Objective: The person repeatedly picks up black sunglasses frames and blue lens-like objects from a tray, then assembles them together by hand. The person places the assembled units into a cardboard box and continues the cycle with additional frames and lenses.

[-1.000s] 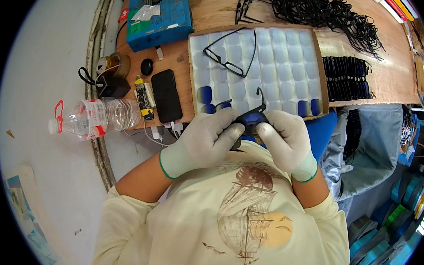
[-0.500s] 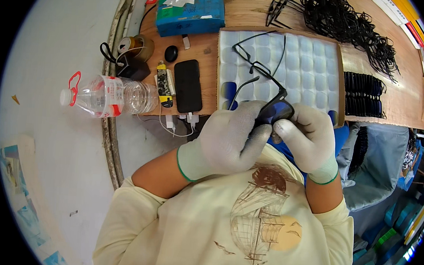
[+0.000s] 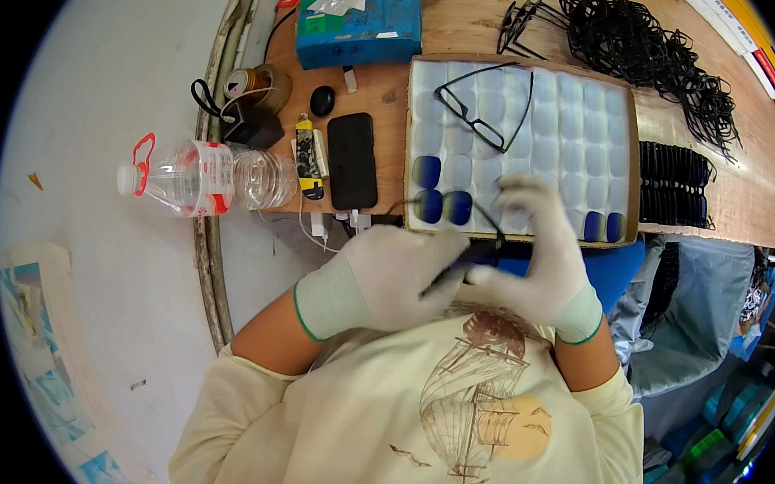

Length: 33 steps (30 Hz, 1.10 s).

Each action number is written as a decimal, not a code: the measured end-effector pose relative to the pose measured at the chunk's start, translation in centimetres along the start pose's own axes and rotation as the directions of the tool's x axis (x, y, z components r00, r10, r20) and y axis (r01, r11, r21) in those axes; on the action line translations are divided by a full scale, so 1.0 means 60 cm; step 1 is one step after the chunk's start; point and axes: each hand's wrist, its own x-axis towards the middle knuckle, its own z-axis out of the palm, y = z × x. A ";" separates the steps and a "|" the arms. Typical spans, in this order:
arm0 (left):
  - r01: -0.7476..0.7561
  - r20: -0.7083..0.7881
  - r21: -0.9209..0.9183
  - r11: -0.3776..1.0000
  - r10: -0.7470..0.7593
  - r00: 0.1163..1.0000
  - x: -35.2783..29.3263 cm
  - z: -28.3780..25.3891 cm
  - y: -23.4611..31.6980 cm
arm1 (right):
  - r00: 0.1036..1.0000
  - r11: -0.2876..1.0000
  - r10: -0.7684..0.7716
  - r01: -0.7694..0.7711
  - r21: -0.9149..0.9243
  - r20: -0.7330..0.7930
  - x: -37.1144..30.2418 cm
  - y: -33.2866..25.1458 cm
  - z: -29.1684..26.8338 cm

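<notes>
Both hands wear whitish knit gloves with green-edged cuffs. My left hand point(image 3: 394, 273) is closed around a pair of black-framed glasses point(image 3: 483, 251), held in front of my shirt at the near edge of the lens box. Its lenses and lower parts are mostly hidden by the glove and blur. My right hand point(image 3: 542, 251) is just right of these glasses, fingers and thumb spread, smeared by motion. Beyond the hands lies a shallow cardboard box point(image 3: 634, 159) with rows of pale lenses and several dark blue lenses point(image 3: 457, 208). A second pair of black glasses point(image 3: 483, 128) rests on the lenses.
Tangled black frames point(image 3: 647, 58) and a stacked row of glasses point(image 3: 675, 184) lie at the right. To the left are a phone point(image 3: 352, 160), a yellow-black tool point(image 3: 307, 157), a clear plastic bottle point(image 3: 205, 178) and a blue box point(image 3: 361, 23). A grey cloth-lined bin point(image 3: 694, 305) stands below the right edge.
My right hand has come off the glasses and opened. My left hand has drawn them down toward my body, uncovering dark blue lenses in the box. The view has shifted slightly.
</notes>
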 end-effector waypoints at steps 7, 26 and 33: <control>0.209 -0.256 -0.358 0.910 -0.311 0.915 0.084 -0.026 -0.075 | 0.953 0.995 -0.097 0.086 0.052 0.287 -0.023 0.025 -0.054; 0.273 -0.382 -0.117 0.955 -0.297 0.875 0.076 0.022 -0.110 | 0.985 0.962 0.143 -0.115 0.248 -0.100 -0.070 0.020 -0.017; 0.068 -0.103 -0.900 0.430 -0.361 0.927 0.046 0.018 -0.041 | 0.982 0.909 0.179 -0.187 0.374 0.055 -0.052 0.011 0.011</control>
